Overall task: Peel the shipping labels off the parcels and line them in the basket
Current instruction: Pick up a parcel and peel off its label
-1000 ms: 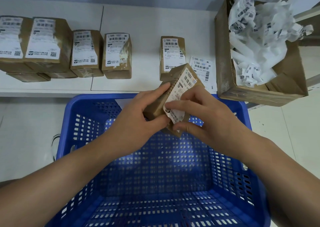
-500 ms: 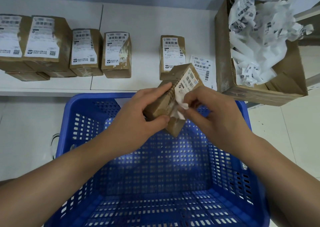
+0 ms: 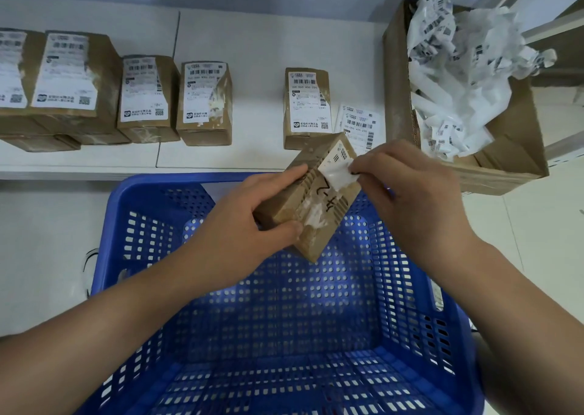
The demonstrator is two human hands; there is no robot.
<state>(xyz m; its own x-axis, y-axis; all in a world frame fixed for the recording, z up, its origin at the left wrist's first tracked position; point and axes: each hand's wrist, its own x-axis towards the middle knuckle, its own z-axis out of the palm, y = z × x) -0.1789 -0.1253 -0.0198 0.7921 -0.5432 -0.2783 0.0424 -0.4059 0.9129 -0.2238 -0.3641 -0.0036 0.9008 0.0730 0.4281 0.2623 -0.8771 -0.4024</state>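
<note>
While the left hand [image 3: 249,225] grips the parcel [image 3: 308,199] above the blue basket [image 3: 284,335], the right hand [image 3: 407,187] pinches its half-lifted label [image 3: 336,174]. Beyond both hands, five labelled parcels [image 3: 205,101] line the table [image 3: 262,51]; right, a carton [image 3: 505,161] holding peeled labels.

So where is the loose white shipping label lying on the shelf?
In the head view, the loose white shipping label lies flat on the white shelf, right of centre, between a small brown labelled parcel and the brown cardboard box.

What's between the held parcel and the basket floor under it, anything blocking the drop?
Nothing visible. The parcel, gripped by the left hand, hangs over the blue basket; the right hand pinches its half-peeled label.
</note>
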